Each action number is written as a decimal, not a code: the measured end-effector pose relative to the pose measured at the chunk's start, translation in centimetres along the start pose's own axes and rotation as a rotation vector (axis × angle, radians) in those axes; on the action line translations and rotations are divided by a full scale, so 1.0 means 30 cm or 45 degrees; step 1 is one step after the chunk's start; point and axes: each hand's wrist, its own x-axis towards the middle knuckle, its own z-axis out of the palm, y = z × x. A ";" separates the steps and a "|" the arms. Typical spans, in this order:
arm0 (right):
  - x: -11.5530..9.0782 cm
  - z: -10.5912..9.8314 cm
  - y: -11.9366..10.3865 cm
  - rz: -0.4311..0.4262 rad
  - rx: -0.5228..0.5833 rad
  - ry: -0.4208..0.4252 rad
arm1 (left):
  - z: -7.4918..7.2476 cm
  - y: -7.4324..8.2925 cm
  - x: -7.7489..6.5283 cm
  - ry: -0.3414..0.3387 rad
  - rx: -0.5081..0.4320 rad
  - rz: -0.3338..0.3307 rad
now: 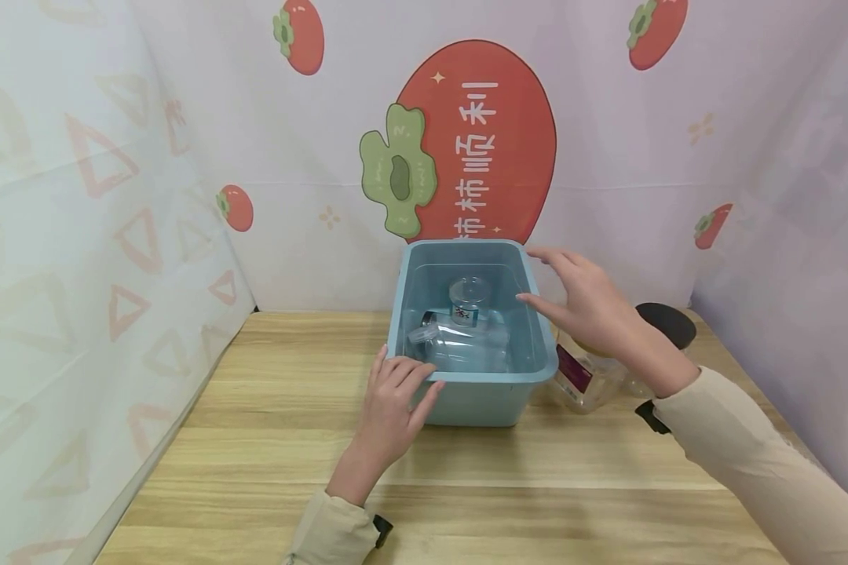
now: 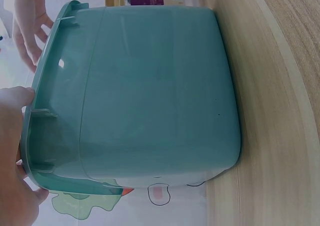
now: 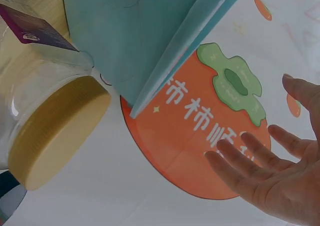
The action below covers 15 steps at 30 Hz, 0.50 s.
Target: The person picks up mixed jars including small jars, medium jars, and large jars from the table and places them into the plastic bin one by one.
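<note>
A light blue plastic bin (image 1: 477, 404) stands upright on the table. My left hand (image 1: 389, 404) holds its near left rim corner, thumb at the front and fingers over the edge. My right hand (image 1: 593, 306) hovers by the right rim, fingers extended and apart, holding nothing; the right wrist view shows its palm facing the camera. Inside the bin, a large clear jar (image 1: 466, 349) lies on its side, and a small clear jar (image 1: 464, 314) with a printed label stands behind it.
Right of the bin is a clear jar with a yellow lid (image 3: 62, 131) and a purple label (image 1: 574, 369). Behind my right wrist shows a black-lidded jar (image 1: 667, 323). A wooden table (image 1: 275, 439) carries everything, and a persimmon-printed cloth (image 1: 311, 259) hangs at the back and sides.
</note>
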 end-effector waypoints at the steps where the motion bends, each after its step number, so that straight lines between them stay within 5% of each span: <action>1: -0.005 0.001 0.004 -0.002 0.000 0.013 | 0.000 0.000 0.000 0.001 0.001 0.000; 15: -0.062 0.025 0.058 -0.035 -0.018 0.246 | -0.002 0.002 -0.001 -0.004 0.007 -0.002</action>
